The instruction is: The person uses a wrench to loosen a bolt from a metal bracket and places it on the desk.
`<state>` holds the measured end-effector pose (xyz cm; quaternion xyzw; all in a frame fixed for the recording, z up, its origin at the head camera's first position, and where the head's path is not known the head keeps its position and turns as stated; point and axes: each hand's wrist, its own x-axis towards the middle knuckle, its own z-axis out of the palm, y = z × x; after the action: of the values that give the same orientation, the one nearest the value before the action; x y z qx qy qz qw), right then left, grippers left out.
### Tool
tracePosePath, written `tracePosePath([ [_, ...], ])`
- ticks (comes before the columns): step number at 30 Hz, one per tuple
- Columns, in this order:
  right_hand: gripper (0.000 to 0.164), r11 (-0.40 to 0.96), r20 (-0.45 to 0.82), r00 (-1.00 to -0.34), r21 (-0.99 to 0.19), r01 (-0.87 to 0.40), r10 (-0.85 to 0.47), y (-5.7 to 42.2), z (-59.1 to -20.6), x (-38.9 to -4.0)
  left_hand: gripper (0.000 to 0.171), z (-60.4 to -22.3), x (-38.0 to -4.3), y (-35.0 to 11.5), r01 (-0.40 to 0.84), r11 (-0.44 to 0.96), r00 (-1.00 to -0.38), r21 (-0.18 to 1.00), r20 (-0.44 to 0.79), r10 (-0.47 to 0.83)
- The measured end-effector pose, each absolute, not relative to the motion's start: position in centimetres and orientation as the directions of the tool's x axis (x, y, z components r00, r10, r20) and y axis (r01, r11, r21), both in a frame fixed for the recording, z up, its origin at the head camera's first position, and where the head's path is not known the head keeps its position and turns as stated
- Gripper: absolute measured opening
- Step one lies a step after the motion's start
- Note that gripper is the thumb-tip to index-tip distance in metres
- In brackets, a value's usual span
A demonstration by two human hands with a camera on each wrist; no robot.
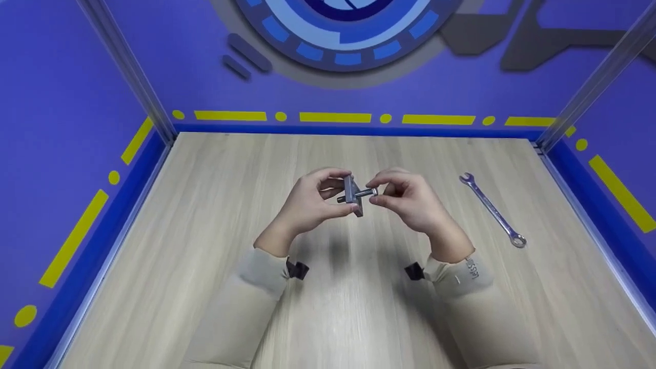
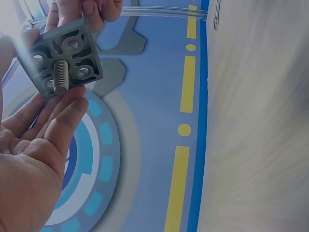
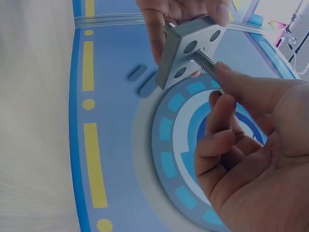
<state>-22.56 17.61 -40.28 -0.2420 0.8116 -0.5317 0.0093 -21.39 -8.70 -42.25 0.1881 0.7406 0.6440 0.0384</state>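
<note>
Above the table, my left hand (image 1: 307, 205) grips a grey square metal plate (image 1: 349, 189) by its edges, thumb on one side and fingers on the other. Several round holes pierce the plate near its corners. A threaded bolt (image 3: 206, 63) passes through its middle, and the threaded end sticks out of the ribbed face in the left wrist view. On the other side my right hand (image 1: 414, 202) pinches the bolt's outer end between thumb and index finger. The fingertips partly hide that end. Both hands are close together, with the plate tilted between them.
To the right of my hands a combination wrench (image 1: 492, 210) lies on the wooden table (image 1: 215, 195). Blue panels with yellow markings (image 1: 335, 118) enclose the table at the back and both sides. A metal post (image 1: 128, 66) stands at the back left corner.
</note>
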Motion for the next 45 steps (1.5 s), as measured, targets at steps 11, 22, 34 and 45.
tracePosePath([
  [11, 0.035, 0.443, 0.064, -0.952, -0.875, -0.197, -0.298, 18.2, -38.8, -22.6, 0.069, -41.6, -21.4, -7.6, 0.237, 0.102, -0.919, 0.966, 0.189, 0.346],
  [22, 0.065, 0.525, -0.070, -0.963, -0.847, -0.081, -0.261, 17.6, -38.6, -22.2, 0.069, -41.4, -21.0, -7.2, 0.277, 0.144, -0.918, 0.950, 0.217, 0.333],
  [34, 0.019, 0.470, 0.135, -0.924, -0.829, -0.302, -0.357, 17.4, -38.1, -21.7, 0.069, -41.2, -21.2, -8.0, 0.261, 0.142, -0.929, 0.955, 0.208, 0.305],
  [45, 0.033, 0.419, 0.216, -0.901, -0.828, -0.373, -0.376, 17.7, -38.3, -21.8, 0.068, -41.0, -21.1, -8.2, 0.279, 0.130, -0.924, 0.952, 0.229, 0.306],
])
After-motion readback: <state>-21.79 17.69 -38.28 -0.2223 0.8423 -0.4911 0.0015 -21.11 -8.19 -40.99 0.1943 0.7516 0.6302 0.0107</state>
